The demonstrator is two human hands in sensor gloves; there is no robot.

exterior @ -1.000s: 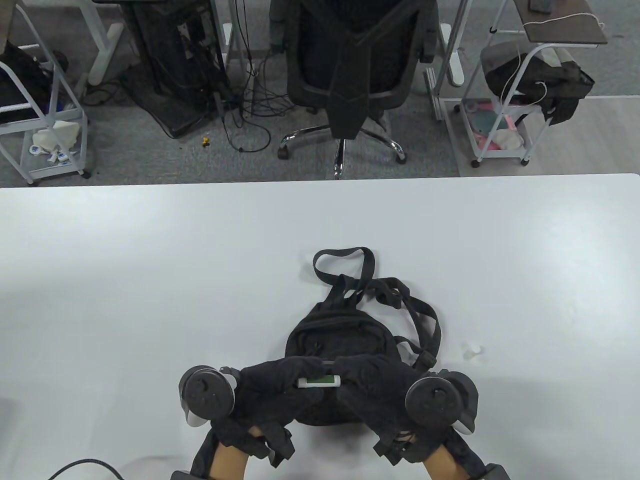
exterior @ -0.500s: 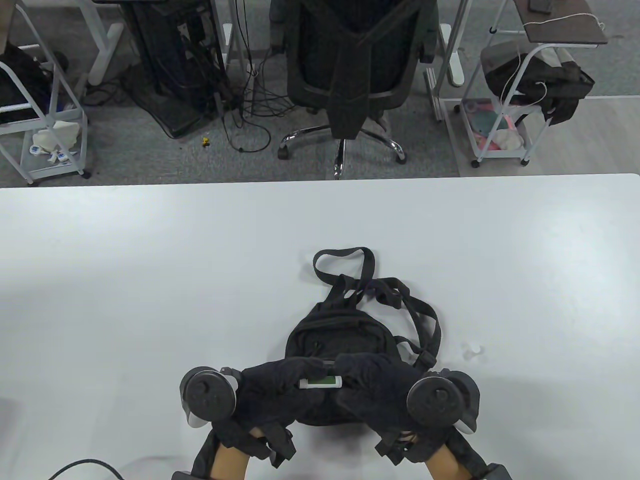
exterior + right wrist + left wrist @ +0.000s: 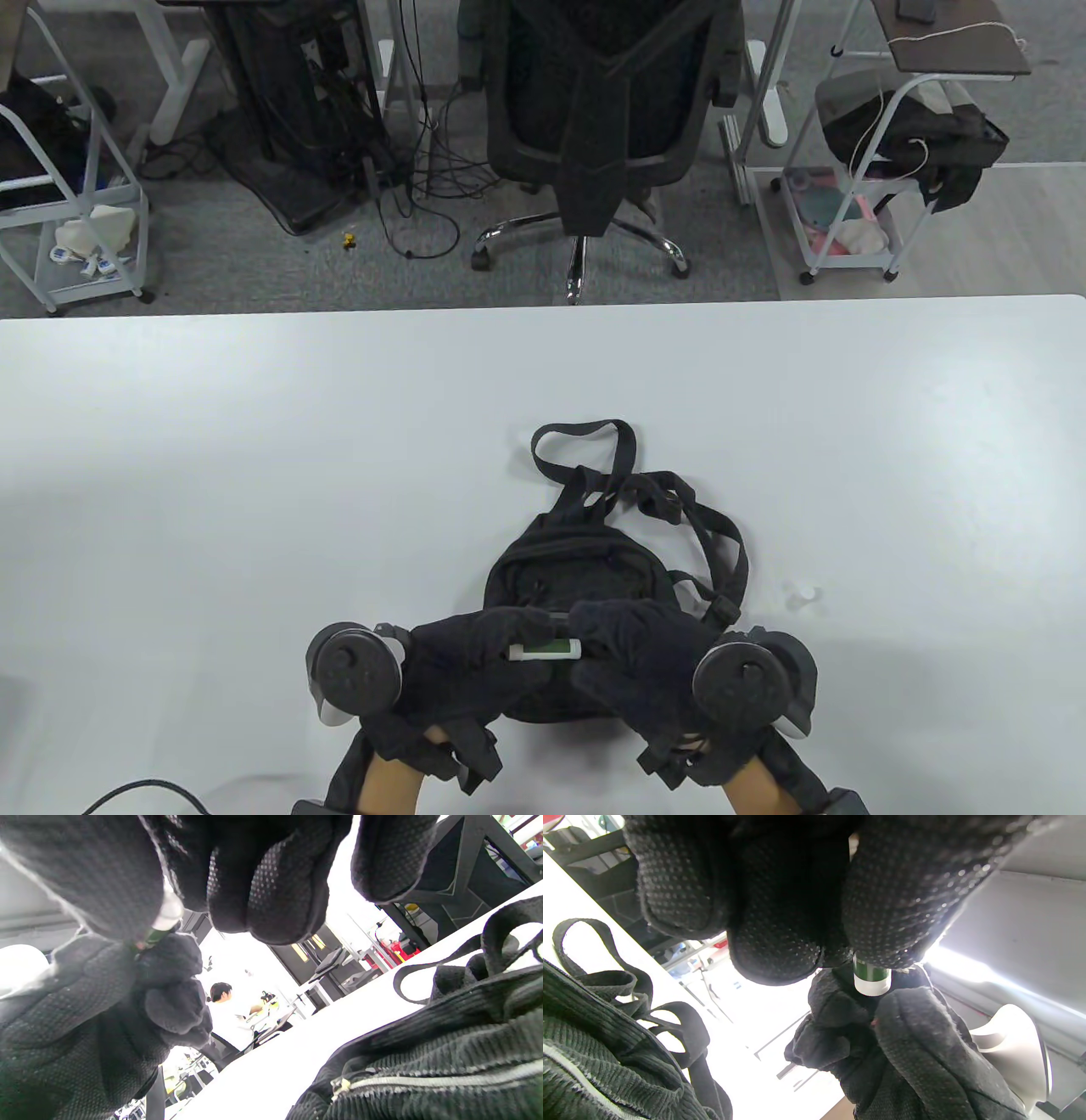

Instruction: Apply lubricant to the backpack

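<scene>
A small black backpack (image 3: 585,577) lies on the white table (image 3: 254,441), straps toward the far side. Both gloved hands hover over its near end and hold a small white and green lubricant tube (image 3: 545,650) lying sideways between them. My left hand (image 3: 475,658) grips the tube's left end. My right hand (image 3: 632,649) grips its right end. The tube shows in the left wrist view (image 3: 870,978) and in the right wrist view (image 3: 163,923). The backpack's zipper (image 3: 424,1079) shows in the right wrist view.
A small white cap (image 3: 802,594) lies on the table right of the backpack. A black office chair (image 3: 598,127) stands beyond the far edge. Wire carts (image 3: 882,170) stand on the floor at both back corners. A cable (image 3: 127,794) runs at the near left.
The hands and tube stay almost still over the backpack. The right hand has shifted very slightly to the right.
</scene>
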